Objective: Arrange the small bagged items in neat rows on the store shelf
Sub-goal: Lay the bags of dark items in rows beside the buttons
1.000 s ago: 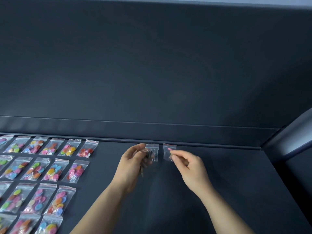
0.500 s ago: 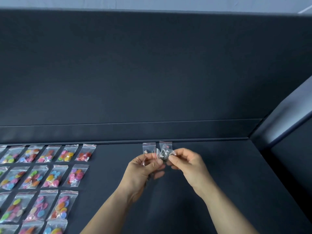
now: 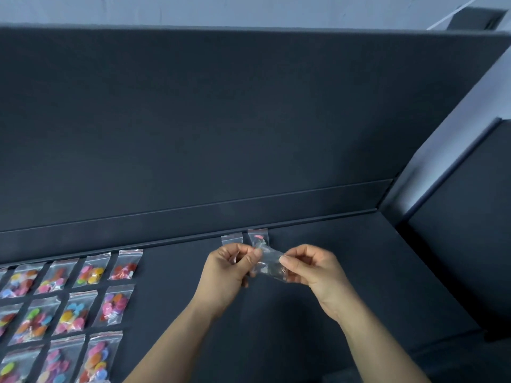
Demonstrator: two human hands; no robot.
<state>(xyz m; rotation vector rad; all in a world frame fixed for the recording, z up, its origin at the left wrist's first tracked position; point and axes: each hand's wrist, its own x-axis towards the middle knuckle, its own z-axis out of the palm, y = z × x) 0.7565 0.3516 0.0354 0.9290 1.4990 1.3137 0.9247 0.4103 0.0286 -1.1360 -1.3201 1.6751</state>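
**A:** Where is the clear bag sitting right now?

**B:** It is hanging in the air above the shelf, a little in front of the back edge. The left hand is pinching one end between its thumb and curled fingers. The right hand is pinching the other end the same way.

**A:** What is worrying you?

**B:** The film is looking stretched and crumpled between the two grips. If both hands are pulling apart, I am guessing the seal could pop. The bag could also slip out of one pinch and drop crooked.

**A:** Drop onto what?

**B:** The left small bag and the right small bag are lying side by side against the back edge, just behind the fingers. A falling bag or a brushing knuckle could be knocking that short row askew.

**A:** And the colourful bags?

**B:** They are lying in rows toward the left edge, well apart from the hands, so I am seeing little risk there. I cannot tell whether the left hand is hiding more bags in its palm. If it is, they could be spilling as it lets go.
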